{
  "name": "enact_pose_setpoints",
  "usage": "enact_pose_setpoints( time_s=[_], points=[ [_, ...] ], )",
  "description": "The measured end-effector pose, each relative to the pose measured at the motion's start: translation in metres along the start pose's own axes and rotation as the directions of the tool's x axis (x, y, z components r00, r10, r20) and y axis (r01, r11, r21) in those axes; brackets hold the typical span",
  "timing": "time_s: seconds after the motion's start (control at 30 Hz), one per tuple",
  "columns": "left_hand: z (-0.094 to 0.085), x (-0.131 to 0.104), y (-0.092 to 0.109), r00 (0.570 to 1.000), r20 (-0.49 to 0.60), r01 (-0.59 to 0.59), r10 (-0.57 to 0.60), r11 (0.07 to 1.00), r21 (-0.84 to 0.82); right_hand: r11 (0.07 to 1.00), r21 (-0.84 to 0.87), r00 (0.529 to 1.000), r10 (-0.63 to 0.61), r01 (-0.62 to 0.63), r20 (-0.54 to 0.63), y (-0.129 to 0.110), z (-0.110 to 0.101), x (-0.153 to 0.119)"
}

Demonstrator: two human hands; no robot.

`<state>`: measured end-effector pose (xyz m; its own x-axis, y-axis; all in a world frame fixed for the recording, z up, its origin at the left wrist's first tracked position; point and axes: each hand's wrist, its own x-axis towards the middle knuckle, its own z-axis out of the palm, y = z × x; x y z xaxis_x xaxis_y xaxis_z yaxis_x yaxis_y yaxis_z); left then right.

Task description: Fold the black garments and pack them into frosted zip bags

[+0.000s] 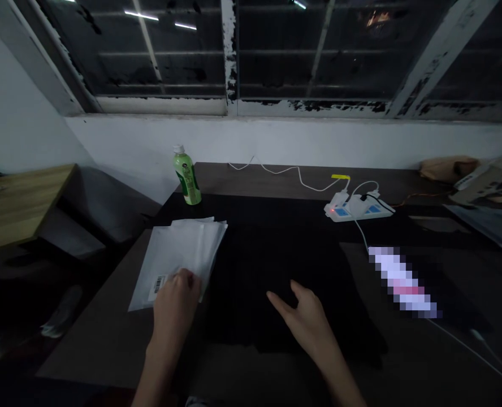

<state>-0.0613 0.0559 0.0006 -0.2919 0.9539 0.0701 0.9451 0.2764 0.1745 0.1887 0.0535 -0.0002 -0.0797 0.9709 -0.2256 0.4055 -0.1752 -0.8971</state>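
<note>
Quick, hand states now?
Left hand: fingers curled at the white packets; grip can't be told.
Right hand: open, over black material.

Dimly lit, with dark windows (pixel 183 68) ahead of you
You face a white wall (pixel 128 141) beneath them; their frame (pixel 229 34) is flaking paint, and bright light streaks (pixel 141 15) show in the panes. A dark table (pixel 98 345) spreads before you; a paler wooden table (pixel 30 198) stands to your left.
</note>
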Motion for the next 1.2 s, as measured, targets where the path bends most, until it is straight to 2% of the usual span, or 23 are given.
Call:
enact_pose_setpoints(
  time_s=[0.07,0.17,0.23,0.3,0.4,0.47,0.53,0.6,0.63,0.7,0.8,0.87,0.93,1.03,1.2],
  points=[
    [-0.01,0.001,-0.003,1.0,-0.012,0.011,-0.011,1.0,-0.002,0.988,0.153,0.998,-0.027,0.018,0.062,-0.007,-0.008,-0.004],
    [-0.034,0.003,-0.004,0.994,-0.111,-0.012,0.011,1.0,-0.013,0.952,0.29,0.985,0.053,-0.099,0.163,-0.012,-0.031,-0.011],
    [-0.056,0.006,0.002,0.976,-0.206,-0.064,0.067,0.998,0.018,0.954,0.228,0.965,0.148,-0.197,0.215,-0.013,-0.051,-0.012],
    [-0.074,0.01,0.015,0.951,-0.272,-0.139,0.149,0.989,0.057,0.969,0.074,0.944,0.209,-0.235,0.254,-0.012,-0.067,-0.009],
    [-0.084,0.018,0.041,0.894,-0.293,-0.319,0.339,0.941,0.116,0.982,-0.116,0.925,0.181,-0.15,0.334,-0.009,-0.078,-0.001],
    [-0.076,0.026,0.057,0.84,-0.182,-0.483,0.511,0.857,0.178,0.986,-0.154,0.919,0.118,-0.063,0.375,-0.006,-0.076,0.004],
    [-0.06,0.033,0.069,0.761,0.002,-0.635,0.649,0.743,0.21,0.982,-0.187,0.921,0.066,0.008,0.383,-0.004,-0.072,0.008],
    [-0.043,0.039,0.074,0.681,0.142,-0.73,0.718,0.653,0.201,0.965,-0.245,0.93,0.002,0.096,0.369,-0.004,-0.071,0.008],
    [-0.035,0.041,0.075,0.651,0.165,-0.758,0.741,0.624,0.189,0.947,-0.28,0.93,-0.045,0.156,0.365,-0.006,-0.073,0.007],
    [-0.023,0.043,0.072,0.6,0.121,-0.799,0.791,0.584,0.143,0.894,-0.324,0.895,-0.156,0.308,0.419,-0.012,-0.082,0.005],
    [-0.012,0.04,0.066,0.514,-0.081,-0.856,0.854,0.517,0.015,0.79,-0.307,0.758,-0.281,0.531,0.589,-0.028,-0.102,0.002],
    [-0.009,0.036,0.064,0.483,-0.209,-0.875,0.85,0.475,-0.092,0.742,-0.288,0.693,-0.312,0.605,0.65,-0.04,-0.11,0.003],
    [-0.007,0.03,0.065,0.476,-0.29,-0.878,0.83,0.431,-0.207,0.719,-0.286,0.673,-0.33,0.633,0.662,-0.051,-0.111,0.007],
    [-0.004,0.021,0.068,0.477,-0.305,-0.862,0.824,0.371,-0.346,0.692,-0.316,0.681,-0.342,0.649,0.648,-0.056,-0.095,0.017],
    [0.007,0.016,0.065,0.462,-0.237,-0.844,0.854,0.341,-0.415,0.579,-0.584,0.82,-0.346,0.569,0.456,-0.038,-0.052,0.038]
  ],
)
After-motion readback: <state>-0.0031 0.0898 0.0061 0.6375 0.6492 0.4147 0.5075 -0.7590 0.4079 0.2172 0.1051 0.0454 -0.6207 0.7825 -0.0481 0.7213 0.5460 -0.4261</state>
